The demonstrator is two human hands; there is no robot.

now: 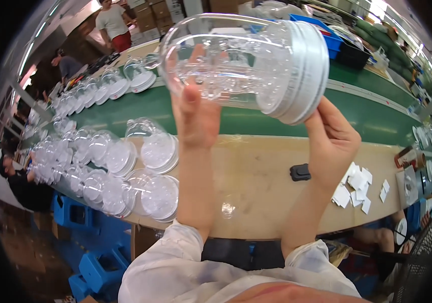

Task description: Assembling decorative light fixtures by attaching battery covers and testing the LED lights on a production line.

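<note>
I hold up a clear plastic dome with a white round base (pixel 304 73), lying on its side in front of me, base to the right. Transparent parts show inside the dome, too jumbled by reflections to name. My left hand (pixel 196 116) grips the rounded end, its fingers partly seen through the clear wall. At the base, my right hand (pixel 333 134) pinches the lower rim between thumb and fingers. Both hands are raised above the tan work board (pixel 249 187).
Many similar domes (pixel 160 151) lie on their sides at the left, and another row (pixel 140 76) runs behind the green belt (pixel 256 121). A small black object (pixel 300 172) and white square pieces (pixel 357 184) lie on the right. Blue stools (pixel 102 270) stand at lower left; a fan (pixel 428 242) is at lower right.
</note>
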